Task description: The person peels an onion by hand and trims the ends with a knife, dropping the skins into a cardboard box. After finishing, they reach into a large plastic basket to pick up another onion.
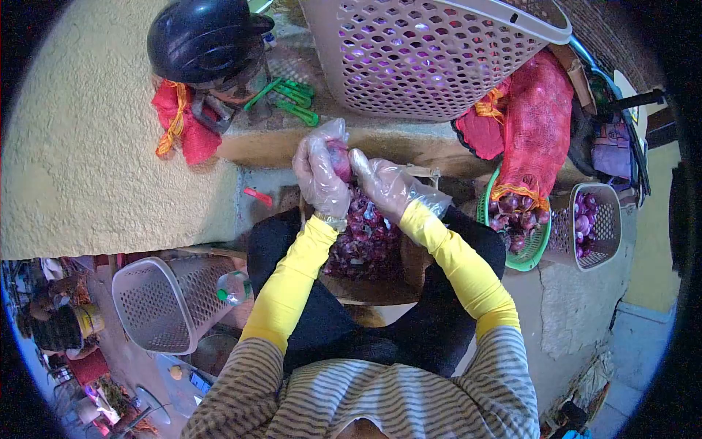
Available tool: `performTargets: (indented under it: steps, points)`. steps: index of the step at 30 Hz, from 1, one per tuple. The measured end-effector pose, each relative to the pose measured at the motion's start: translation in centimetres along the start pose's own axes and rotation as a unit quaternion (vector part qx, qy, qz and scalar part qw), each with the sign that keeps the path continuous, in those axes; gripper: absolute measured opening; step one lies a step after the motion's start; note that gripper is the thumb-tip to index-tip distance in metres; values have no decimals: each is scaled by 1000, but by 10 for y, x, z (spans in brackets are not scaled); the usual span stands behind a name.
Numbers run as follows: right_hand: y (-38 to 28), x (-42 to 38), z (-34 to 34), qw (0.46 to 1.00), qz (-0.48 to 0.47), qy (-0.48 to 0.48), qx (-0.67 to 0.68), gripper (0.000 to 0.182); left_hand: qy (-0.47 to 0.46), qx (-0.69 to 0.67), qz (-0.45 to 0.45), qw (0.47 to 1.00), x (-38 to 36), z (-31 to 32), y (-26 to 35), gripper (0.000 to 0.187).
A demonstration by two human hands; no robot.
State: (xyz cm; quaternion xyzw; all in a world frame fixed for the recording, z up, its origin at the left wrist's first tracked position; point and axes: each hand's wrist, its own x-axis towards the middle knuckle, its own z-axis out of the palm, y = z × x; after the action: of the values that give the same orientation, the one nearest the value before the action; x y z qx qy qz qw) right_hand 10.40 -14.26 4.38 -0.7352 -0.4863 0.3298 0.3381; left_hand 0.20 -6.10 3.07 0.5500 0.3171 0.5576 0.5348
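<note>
In a clear plastic glove, my left hand (320, 175) is closed around a red onion (339, 159), held over a container between my knees. My right hand (384, 184), gloved too, is close against the onion's right side with its fingers curled in; whatever it may hold is hidden. Below both hands, the container (411, 274) is filled with dark purple onion skins (362, 238). To the right, a red mesh sack (537, 110) lies with its mouth over a green basket (542, 245), and red onions (518, 219) show there.
A large perforated basket (424, 80) stands on the ledge ahead, beside green-handled tools (296, 99) and a dark helmet (197, 44). Another basket (603, 241) at right holds peeled onions (583, 219). At left are a tipped basket (150, 307) and a plastic bottle (234, 287).
</note>
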Motion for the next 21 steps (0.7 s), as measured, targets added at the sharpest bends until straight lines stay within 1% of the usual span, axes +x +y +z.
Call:
performTargets:
  steps: [1, 2, 4, 5, 7, 8, 9, 10, 11, 13, 14, 15, 17, 18, 19, 21]
  points:
    - [3, -1, 5, 997, -62, 35, -21, 62, 10, -2, 12, 1000, 1, 2, 6, 32]
    - [7, -2, 6, 997, -62, 35, -21, 62, 11, -2, 12, 1000, 2, 1, 3, 32]
    - [-16, -8, -4, 995, 27, 10, 100, 63, -34, -16, 28, 999, 9, -2, -2, 32]
    - [-12, -7, -2, 995, 26, 10, 99, 63, -33, -16, 28, 999, 9, -4, -3, 32]
    - [-7, -4, 0, 989, 45, -17, 138, 79, 1, 54, -41, 998, 9, -6, 4, 32]
    - [-4, -6, -5, 989, 46, -16, 139, 79, 0, 54, -42, 998, 13, -8, 1, 32]
    - [-12, -11, -16, 994, 45, -12, 97, 79, 5, -188, -220, 957, 20, -11, -4, 34]
    - [-15, -14, -25, 998, 43, -8, 54, 79, 10, -413, -378, 829, 26, -14, -6, 36]
    - [-10, -14, -30, 998, 42, -8, 54, 79, 10, -412, -377, 829, 28, -17, -8, 36]
    - [-2, -11, -42, 999, -4, -25, -42, 71, -24, -445, -432, 784, 30, -19, -7, 41]
    - [0, -10, -45, 999, -14, -26, -40, 67, -41, -454, -429, 780, 29, -20, -6, 40]
    - [2, -11, -45, 999, -13, -26, -40, 67, -41, -454, -429, 780, 28, -21, -6, 40]
    - [6, -13, -43, 996, -36, -63, -54, 58, -117, -446, -440, 771, 29, -26, -6, 47]
    - [-1, -17, -47, 994, -63, -34, -77, 62, -117, -446, -440, 770, 29, -26, -7, 47]
    - [-7, -21, -50, 994, -63, -34, -77, 62, -99, -462, -445, 761, 31, -26, -7, 47]
    - [-16, -26, -55, 974, -90, -43, -205, 66, -81, -476, -450, 751, 31, -25, -7, 47]
